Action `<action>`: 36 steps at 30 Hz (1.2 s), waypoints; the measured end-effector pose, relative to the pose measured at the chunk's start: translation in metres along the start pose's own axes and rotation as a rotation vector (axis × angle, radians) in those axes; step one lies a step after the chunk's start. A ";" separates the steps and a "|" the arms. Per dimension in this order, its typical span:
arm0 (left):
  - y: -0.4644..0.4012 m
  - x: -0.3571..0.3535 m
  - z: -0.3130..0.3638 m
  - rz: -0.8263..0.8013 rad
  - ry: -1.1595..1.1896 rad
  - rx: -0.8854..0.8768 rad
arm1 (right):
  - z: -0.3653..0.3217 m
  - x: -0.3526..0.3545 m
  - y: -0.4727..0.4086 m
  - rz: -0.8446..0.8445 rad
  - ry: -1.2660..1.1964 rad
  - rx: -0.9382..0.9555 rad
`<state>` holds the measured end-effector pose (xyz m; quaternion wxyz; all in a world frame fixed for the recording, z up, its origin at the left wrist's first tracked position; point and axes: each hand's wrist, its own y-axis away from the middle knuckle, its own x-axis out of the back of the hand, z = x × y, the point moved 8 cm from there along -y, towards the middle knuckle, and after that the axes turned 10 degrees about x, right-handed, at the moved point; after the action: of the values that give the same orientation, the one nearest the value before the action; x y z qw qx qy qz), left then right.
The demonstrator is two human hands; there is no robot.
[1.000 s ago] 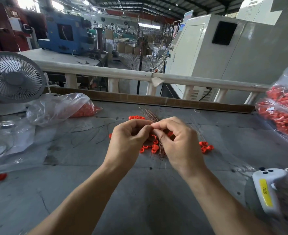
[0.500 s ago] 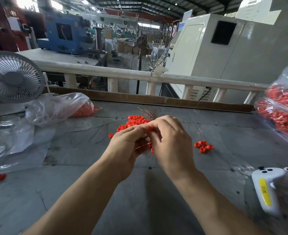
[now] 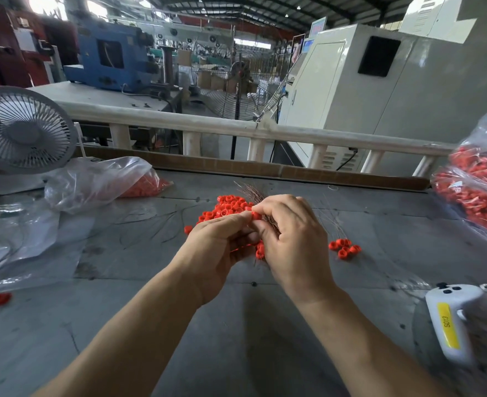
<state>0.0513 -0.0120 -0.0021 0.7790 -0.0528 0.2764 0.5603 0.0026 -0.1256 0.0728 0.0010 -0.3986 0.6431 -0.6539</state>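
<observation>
Though tiny, cap (image 3: 256, 215) (red) between fingers (image 3: 236, 219)

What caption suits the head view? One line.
Left hand pinches a red cap; right hand grips a wire bundle, over loose red caps.

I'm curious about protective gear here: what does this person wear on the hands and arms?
Nothing that shows. The left hand and right hand are bare: no gloves, rings or watch. The left forearm and right forearm are uncovered too, with no sleeve in view.
</observation>
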 end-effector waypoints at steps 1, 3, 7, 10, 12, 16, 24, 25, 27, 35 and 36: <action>0.000 0.000 0.001 0.000 -0.002 -0.011 | 0.000 0.000 0.000 0.003 0.004 -0.001; 0.001 -0.001 0.001 0.001 0.009 -0.023 | -0.001 -0.001 0.000 0.007 0.017 0.001; 0.001 -0.003 0.002 -0.015 0.015 -0.029 | -0.002 -0.002 0.000 0.017 0.018 0.003; 0.001 -0.005 0.001 -0.048 0.031 -0.008 | -0.004 -0.002 0.000 0.023 0.010 0.013; 0.001 -0.005 0.001 -0.056 0.035 -0.006 | -0.004 -0.001 -0.001 0.023 0.008 0.019; 0.002 -0.006 0.002 -0.058 0.027 -0.017 | -0.003 0.001 -0.001 0.028 0.013 0.046; 0.005 -0.001 0.004 0.005 -0.050 -0.032 | -0.006 0.006 -0.005 0.034 0.060 0.112; 0.005 0.000 0.005 0.006 -0.056 -0.040 | -0.006 0.005 -0.006 0.020 0.043 0.121; 0.005 0.001 0.006 0.005 -0.056 -0.054 | -0.004 0.003 -0.007 -0.021 0.019 0.131; 0.005 0.006 0.011 0.040 -0.004 -0.144 | 0.001 0.001 -0.004 -0.038 0.048 0.110; 0.005 0.006 0.013 0.043 -0.008 -0.166 | 0.000 0.002 -0.004 -0.037 0.051 0.114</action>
<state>0.0529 -0.0001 0.0070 0.7610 -0.1088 0.2270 0.5980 0.0039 -0.1260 0.0771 -0.0047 -0.3929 0.5970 -0.6994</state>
